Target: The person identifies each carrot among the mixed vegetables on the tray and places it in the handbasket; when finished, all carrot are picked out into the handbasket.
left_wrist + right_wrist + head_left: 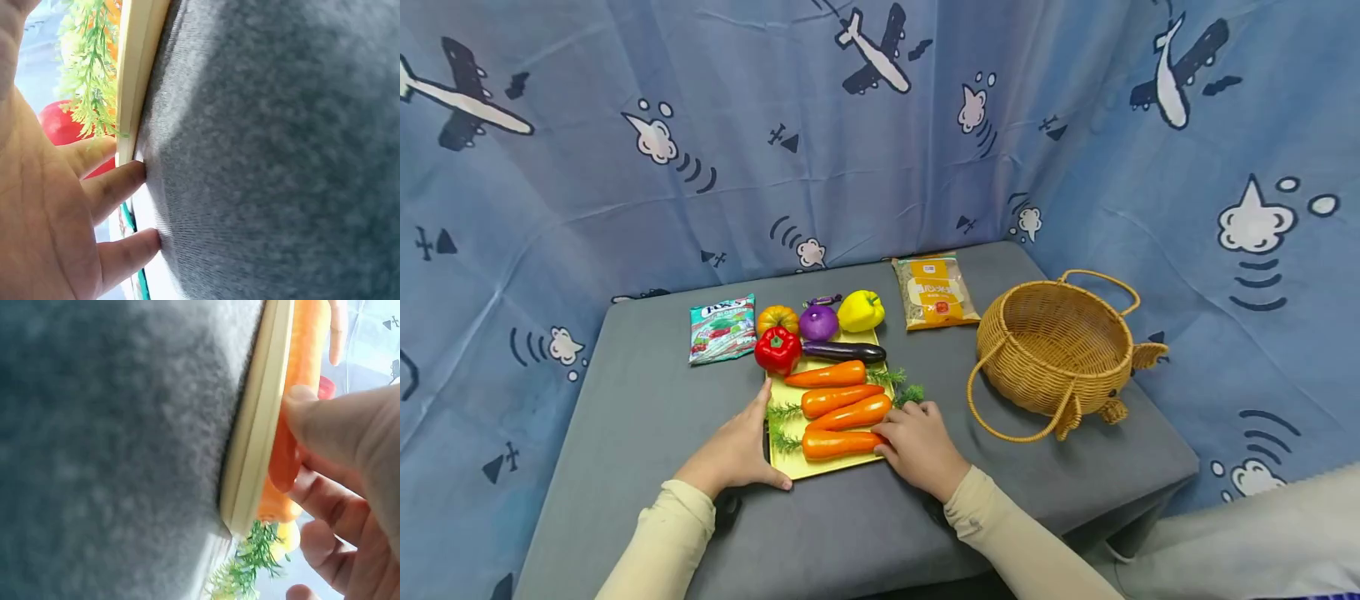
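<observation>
Several orange carrots with green tops lie across a pale yellow tray (790, 468) in the head view. At the tray's front right corner, my right hand (922, 444) pinches the pointed end of the nearest carrot (841, 445); the right wrist view shows thumb and fingers on either side of its tip (285, 453). My left hand (735, 447) is spread along the tray's left side, its fingers fairly straight, with fingertips at the tray's wall (132, 69) and the cloth. Behind the carrots are an eggplant (844, 351) and a red bell pepper (778, 350).
Farther back sit a small pumpkin (777, 319), a purple onion (818, 322), a yellow pepper (861, 311) and a wrapped candy (822, 300). A teal candy bag (722, 330) lies left, a grain bag (935, 292) right. A wicker basket (1037, 385) with handles stands at the right.
</observation>
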`<state>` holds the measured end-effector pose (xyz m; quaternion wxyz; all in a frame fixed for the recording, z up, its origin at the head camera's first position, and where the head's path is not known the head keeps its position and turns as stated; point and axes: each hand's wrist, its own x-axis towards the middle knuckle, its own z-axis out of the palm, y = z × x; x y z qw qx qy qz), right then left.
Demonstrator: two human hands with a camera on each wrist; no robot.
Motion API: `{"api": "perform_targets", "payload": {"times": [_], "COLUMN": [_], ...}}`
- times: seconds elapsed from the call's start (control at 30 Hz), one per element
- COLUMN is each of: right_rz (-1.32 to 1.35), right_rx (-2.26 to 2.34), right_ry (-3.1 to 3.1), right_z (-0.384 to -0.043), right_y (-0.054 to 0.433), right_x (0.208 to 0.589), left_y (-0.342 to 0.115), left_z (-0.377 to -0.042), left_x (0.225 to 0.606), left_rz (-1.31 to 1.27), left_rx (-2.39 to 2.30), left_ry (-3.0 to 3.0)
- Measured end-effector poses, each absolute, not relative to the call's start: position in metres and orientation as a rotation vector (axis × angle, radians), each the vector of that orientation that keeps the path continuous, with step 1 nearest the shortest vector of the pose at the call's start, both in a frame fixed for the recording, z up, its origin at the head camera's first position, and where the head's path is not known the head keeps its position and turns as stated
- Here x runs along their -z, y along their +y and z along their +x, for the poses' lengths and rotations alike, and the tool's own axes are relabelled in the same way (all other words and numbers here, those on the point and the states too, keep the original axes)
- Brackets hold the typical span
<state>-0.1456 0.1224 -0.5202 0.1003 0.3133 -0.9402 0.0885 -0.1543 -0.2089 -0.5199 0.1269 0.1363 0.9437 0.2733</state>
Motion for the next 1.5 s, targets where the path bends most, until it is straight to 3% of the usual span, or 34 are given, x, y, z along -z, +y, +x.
{"api": "perform_targets", "payload": {"times": [0.43, 1.0, 1.5], "right_rz": [0.883, 0.727, 0.181], "right_rx": [-0.326, -0.410, -0.398], "right_ry": [-2.727, -2.511, -2.429], "right_z": [-0.137, -0.130, -0.139], "right_y": [0.141, 0.193, 0.268], "right_x": [0.496, 0.418, 0.382], "left_y": [-0.211, -0.210, -0.208], "left_z": [-0.155, -0.156, -0.156], "left_x": [0.521, 0.519, 0.516], "left_rz": [0.386, 0.370, 0.379], "left_rx": [-0.818, -0.763, -0.774], "left_ry": [2.730, 2.701, 2.694]}}
